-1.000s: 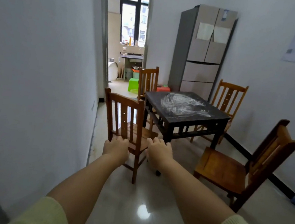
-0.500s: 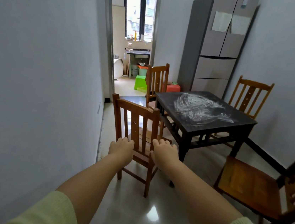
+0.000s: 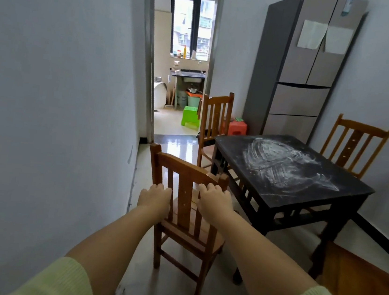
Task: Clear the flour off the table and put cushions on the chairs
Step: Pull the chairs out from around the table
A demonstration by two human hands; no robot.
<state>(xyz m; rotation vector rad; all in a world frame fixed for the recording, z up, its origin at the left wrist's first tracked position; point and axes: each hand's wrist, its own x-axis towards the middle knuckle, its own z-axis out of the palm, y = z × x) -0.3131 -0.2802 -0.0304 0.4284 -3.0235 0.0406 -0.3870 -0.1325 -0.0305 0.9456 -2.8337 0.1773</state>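
Left hand: the left hand (image 3: 155, 197) is reaching out at 6 o'clock, fingers curled, holding nothing that shows; whether it is touching the chair back I cannot tell.
Right hand: the right hand (image 3: 216, 200) is sitting just beside it, fingers curled over too, in front of the slats, no grip on anything showing.
Near chair: the wooden chair (image 3: 187, 171) is standing upright right ahead of both hands, seat bare, its back turned to the camera.
Tabletop: the dark tabletop (image 3: 345, 188) is lying out at 2 o'clock, just beside the near chair.
Flour: white flour (image 3: 282, 161) is smeared in swirls across the middle of it.
Other chairs: the far chair (image 3: 215, 115) is waiting at 12 o'clock, the wall-side chair (image 3: 355, 145) at 2 o'clock, both with no cushion showing.
Background: the fridge (image 3: 303, 70) is standing tall at 1 o'clock behind the table, a green stool (image 3: 189, 119) is sitting beyond the doorway.
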